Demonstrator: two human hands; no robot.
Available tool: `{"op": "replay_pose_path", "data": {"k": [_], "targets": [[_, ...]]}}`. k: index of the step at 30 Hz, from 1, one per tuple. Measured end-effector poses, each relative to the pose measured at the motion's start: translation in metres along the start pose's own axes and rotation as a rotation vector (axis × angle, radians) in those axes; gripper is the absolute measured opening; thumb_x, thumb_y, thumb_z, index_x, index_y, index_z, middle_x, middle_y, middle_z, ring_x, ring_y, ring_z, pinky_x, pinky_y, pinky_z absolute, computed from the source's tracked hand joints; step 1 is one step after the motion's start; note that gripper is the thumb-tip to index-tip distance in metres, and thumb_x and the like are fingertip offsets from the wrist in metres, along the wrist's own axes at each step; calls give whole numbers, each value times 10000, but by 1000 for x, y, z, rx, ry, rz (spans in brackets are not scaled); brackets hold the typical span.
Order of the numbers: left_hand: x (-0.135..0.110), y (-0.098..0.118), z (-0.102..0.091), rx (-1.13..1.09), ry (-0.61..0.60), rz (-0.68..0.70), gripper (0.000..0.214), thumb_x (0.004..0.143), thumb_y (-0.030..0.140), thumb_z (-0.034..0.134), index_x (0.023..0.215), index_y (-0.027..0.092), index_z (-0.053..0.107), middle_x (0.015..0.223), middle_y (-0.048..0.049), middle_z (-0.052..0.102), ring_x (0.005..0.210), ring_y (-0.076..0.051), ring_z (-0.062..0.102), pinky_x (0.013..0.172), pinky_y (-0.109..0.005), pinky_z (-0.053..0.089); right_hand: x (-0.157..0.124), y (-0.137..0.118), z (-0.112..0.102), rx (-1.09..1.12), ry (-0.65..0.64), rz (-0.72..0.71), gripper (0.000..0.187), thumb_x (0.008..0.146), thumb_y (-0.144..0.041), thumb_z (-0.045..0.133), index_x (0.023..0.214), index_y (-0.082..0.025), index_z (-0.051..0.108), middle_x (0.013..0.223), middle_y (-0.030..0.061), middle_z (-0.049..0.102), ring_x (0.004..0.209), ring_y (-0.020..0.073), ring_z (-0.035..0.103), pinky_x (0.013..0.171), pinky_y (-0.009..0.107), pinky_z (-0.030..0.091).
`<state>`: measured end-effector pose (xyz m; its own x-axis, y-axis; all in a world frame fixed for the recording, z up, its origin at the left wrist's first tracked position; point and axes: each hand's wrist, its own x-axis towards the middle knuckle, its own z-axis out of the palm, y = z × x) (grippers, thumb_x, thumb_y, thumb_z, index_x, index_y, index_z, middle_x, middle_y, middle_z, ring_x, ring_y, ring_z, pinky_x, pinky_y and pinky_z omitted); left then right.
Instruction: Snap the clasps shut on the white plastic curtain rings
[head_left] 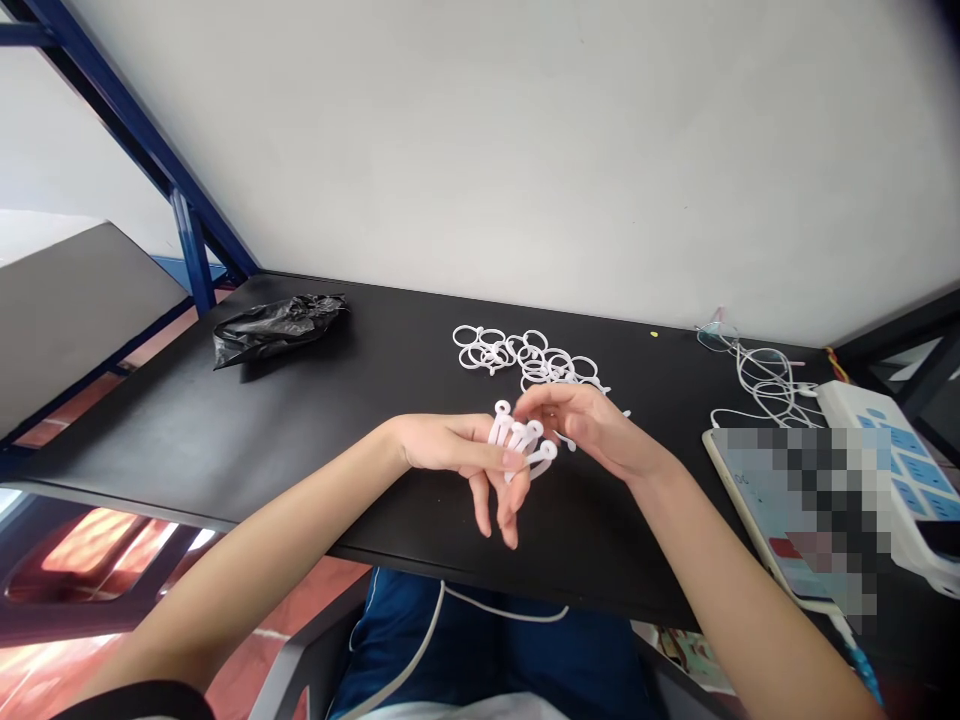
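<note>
My left hand [480, 455] is closed on several white plastic curtain rings [516, 436], pinched between thumb and fingers with their small round eyelets pointing up and outward. Its lower fingers hang loosely above the black table. Close beside it on the right, my right hand [589, 425] is curved over the bunch, thumb and fingers apart; I see nothing held in it, and whether its fingertips touch the rings is hard to tell. Just beyond the hands lies a loose pile of more white rings [491, 350], partly hidden behind my right hand.
The black table [360, 380] meets a white wall. A crumpled black plastic bag [281, 328] lies at the left. Rightward are a tablet [780, 510] with a blurred screen, a white power strip [892, 450], tangled white cables [769, 385] and glasses [716, 335].
</note>
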<state>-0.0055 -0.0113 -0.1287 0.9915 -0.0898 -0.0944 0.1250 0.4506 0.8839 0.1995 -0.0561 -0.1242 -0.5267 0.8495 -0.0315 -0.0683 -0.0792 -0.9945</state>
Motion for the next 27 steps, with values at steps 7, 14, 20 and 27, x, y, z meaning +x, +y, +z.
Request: {"op": "replay_pose_path", "data": {"k": [7,14,20,27], "targets": [[2,4,-1,37,-242,-251,410,864,536,598,928,141,684,866,-77,705,631,-189,716,616,-261,599,-6,0,4,-2,-257,150,734,502,-135,899,1131,-196,526,827,-32,605,627,58,509,435,105,366],[-4,4,-3,76,-203,-148,416,886,526,574,908,132,706,811,-94,729,586,-183,705,625,-261,583,-6,4,19,132,-230,161,428,578,-143,858,817,-169,504,728,-40,649,556,71,615,474,143,484],[-11,9,4,243,-65,-111,281,930,397,555,921,161,706,808,-53,691,378,-60,515,400,-183,453,-11,4,24,78,-325,184,256,634,-120,788,747,-149,560,663,-29,634,598,89,618,531,172,483],[-19,29,22,589,7,-107,290,950,362,503,1000,182,725,814,-63,709,404,-71,484,358,-193,400,-15,-21,26,-265,-334,18,169,619,-46,701,718,-147,607,624,-69,521,515,35,380,455,167,291]]}}
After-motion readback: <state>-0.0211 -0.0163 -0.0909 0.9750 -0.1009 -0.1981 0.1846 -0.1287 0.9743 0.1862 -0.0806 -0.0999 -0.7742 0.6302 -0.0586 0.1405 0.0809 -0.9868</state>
